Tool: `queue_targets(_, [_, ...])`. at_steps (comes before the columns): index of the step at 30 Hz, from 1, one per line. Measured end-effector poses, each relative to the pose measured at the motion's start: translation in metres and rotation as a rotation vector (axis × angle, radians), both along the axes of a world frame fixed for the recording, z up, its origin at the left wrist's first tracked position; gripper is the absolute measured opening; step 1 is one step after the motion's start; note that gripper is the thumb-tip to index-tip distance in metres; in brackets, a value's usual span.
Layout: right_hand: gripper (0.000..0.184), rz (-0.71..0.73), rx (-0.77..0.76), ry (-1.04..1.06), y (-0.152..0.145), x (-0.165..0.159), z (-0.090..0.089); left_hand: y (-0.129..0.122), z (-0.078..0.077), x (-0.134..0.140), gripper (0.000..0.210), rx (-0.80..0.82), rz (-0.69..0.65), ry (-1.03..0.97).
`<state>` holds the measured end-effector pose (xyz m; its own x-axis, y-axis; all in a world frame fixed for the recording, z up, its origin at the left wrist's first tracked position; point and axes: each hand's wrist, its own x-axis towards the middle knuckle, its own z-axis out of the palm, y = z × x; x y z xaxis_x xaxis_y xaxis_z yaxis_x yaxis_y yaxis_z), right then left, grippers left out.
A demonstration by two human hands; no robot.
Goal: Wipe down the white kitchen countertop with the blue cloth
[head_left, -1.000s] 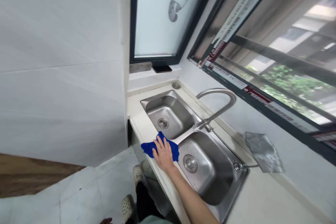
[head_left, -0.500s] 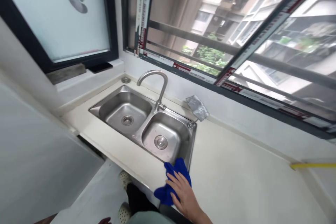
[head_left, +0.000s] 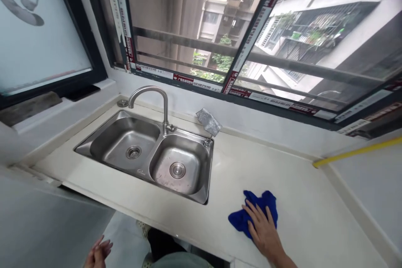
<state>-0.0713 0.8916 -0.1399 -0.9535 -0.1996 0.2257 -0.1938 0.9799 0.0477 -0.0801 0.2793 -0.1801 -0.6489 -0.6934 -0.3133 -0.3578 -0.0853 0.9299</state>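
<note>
My right hand (head_left: 264, 230) rests on a bunched blue cloth (head_left: 241, 219) on the pale countertop (head_left: 251, 163), right of the sink. Its fingers are spread over the cloth and press it against the surface. My left hand (head_left: 99, 253) shows at the bottom edge, off the counter, its fingers loosely bent and a little apart, with nothing visible in it. The double-bowl steel sink (head_left: 150, 176) is set into the counter, with a drain in each bowl. A curved metal faucet (head_left: 166, 109) stands behind it.
A crumpled silver wrapping (head_left: 209, 121) leans at the sink's back right corner. A yellow pipe (head_left: 358, 151) runs along the right wall. Windows rise behind the counter. A dark flat object (head_left: 83, 93) lies on the left ledge. Cabinet panels (head_left: 37, 217) flank the lower left.
My right hand and the blue cloth have moved right, from the sink's front corner onto the countertop. The view has turned right, and more of my left hand shows.
</note>
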Motion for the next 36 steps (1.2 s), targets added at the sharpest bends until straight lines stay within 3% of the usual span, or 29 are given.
queue_targets(4, [0.053, -0.088, 0.019, -0.003, 0.009, -0.035, 0.004, 0.027, 0.058, -0.052, 0.063, -0.226, -0.189, 0.266])
queue_targets(6, [0.054, -0.205, -0.020, 0.007, 0.010, -0.053, 0.003, 0.050, 0.076, -0.073, 0.058, -0.301, -0.337, 0.337])
queue_targets(8, [0.057, -0.347, -0.087, 0.033, 0.008, -0.070, 0.000, 0.069, 0.084, -0.091, 0.056, -0.394, -0.477, 0.345])
queue_targets(11, [0.061, -0.483, -0.212, 0.076, 0.005, -0.088, -0.006, 0.088, 0.083, -0.110, 0.050, -0.506, -0.697, 0.327])
queue_targets(14, [0.060, -0.504, -0.411, 0.066, 0.012, -0.094, -0.014, 0.097, 0.075, -0.118, 0.043, -0.577, -0.879, 0.284])
queue_targets(17, [0.054, -0.517, -0.613, 0.041, 0.032, -0.095, -0.017, 0.100, 0.066, -0.119, 0.040, -0.666, -0.902, 0.254])
queue_targets(19, [0.056, -0.532, -0.650, 0.060, 0.047, -0.097, -0.015, 0.102, 0.061, -0.118, 0.039, -0.723, -0.855, 0.269])
queue_targets(24, [0.057, -0.436, -0.592, 0.128, 0.070, -0.103, -0.001, 0.106, 0.051, -0.116, 0.036, -0.918, -0.739, 0.327])
queue_targets(27, [0.063, -0.218, -0.427, -0.063, 0.075, -0.104, 0.006, 0.107, 0.049, -0.116, 0.035, -0.972, -0.736, 0.351])
queue_targets(30, [0.067, -0.148, -0.255, -0.225, 0.078, -0.106, 0.012, 0.107, 0.049, -0.115, 0.034, -0.990, -0.728, 0.370])
queue_targets(36, [0.036, -0.100, -0.188, -0.276, 0.075, -0.110, 0.039, 0.106, 0.049, -0.114, 0.032, -0.958, -0.706, 0.405])
